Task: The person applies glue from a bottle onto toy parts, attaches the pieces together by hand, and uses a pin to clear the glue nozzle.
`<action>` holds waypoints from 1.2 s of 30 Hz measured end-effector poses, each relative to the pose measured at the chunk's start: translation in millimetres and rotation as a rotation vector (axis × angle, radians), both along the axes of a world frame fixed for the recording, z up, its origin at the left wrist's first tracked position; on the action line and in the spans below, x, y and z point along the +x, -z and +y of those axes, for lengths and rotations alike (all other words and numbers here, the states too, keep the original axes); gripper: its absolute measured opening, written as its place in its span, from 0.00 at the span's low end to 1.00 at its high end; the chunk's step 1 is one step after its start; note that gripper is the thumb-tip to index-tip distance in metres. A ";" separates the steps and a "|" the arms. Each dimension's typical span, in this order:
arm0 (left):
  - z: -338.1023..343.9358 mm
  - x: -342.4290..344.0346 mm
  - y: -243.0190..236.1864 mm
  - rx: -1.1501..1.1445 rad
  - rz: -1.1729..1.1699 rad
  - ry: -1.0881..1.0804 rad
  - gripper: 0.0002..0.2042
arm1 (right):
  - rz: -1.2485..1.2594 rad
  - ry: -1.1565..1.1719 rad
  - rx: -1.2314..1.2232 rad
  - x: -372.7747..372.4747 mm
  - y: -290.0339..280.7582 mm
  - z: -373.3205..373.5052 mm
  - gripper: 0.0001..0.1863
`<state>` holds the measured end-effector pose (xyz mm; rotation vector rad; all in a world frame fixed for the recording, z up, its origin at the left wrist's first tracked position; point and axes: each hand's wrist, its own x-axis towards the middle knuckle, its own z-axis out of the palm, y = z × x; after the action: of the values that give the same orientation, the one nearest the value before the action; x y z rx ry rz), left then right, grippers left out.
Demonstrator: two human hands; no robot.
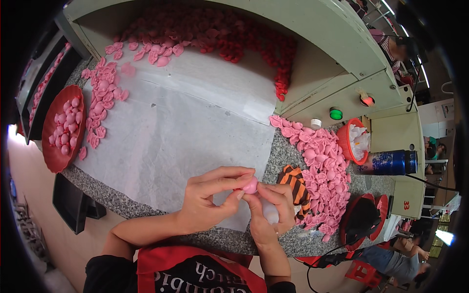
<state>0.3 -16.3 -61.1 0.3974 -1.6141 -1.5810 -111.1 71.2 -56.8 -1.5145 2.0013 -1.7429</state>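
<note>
Over the near edge of the table, my left hand [207,198] and my right hand [271,207] meet, fingertips pinched on a small round pink piece [250,185]. A bit of red shows at its left side, by my left fingertips. Something whitish shows beneath my right palm; I cannot make out what. Just right of my right hand lies an orange and black striped cloth [294,188]. Beyond it spreads a heap of loose pink shell-like pieces [325,168]. At the far left, a red scalloped dish [53,158] holds several round pink pieces with red spots.
White sheeting [185,132] covers the speckled tabletop. More pink pieces [100,107] and small red pieces [282,80] lie under a grey-green cabinet [312,29]. A red cup [344,141] with crumpled white film and a blue bottle [386,162] stand at the right.
</note>
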 end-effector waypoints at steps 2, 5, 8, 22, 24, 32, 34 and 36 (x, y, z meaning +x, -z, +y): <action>0.0 -0.9 0.7 -0.007 0.005 0.001 0.16 | -0.014 0.005 -0.005 -1.0 1.9 0.8 0.17; 0.2 -3.2 4.0 0.056 0.039 0.014 0.16 | -0.059 -0.052 0.012 -3.2 1.7 -0.4 0.18; 1.1 -3.8 3.4 0.283 0.113 0.052 0.15 | -0.320 -0.021 0.099 -4.5 -8.4 -4.2 0.23; -6.4 -5.8 7.9 0.218 0.111 0.220 0.11 | -0.440 -0.253 0.101 -17.5 -12.5 5.4 0.32; -9.8 -6.8 1.8 0.189 0.092 0.229 0.11 | -0.414 -0.241 0.119 -17.7 -15.8 3.6 0.30; -4.1 -2.5 -4.8 0.344 -0.056 0.146 0.18 | -0.460 -0.280 0.246 -22.2 -9.6 0.3 0.20; -4.4 -3.0 -9.0 0.488 -0.013 0.197 0.21 | -0.826 -0.307 0.170 -22.7 -7.0 -1.3 0.19; -4.2 -3.1 -9.4 0.432 -0.002 0.211 0.20 | -0.989 -0.378 0.115 -26.7 -3.4 -2.4 0.18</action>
<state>-2.8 -20.5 -51.7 0.4646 -1.3427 -2.0981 -137.8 68.8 -53.4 -0.6687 1.1877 -1.6641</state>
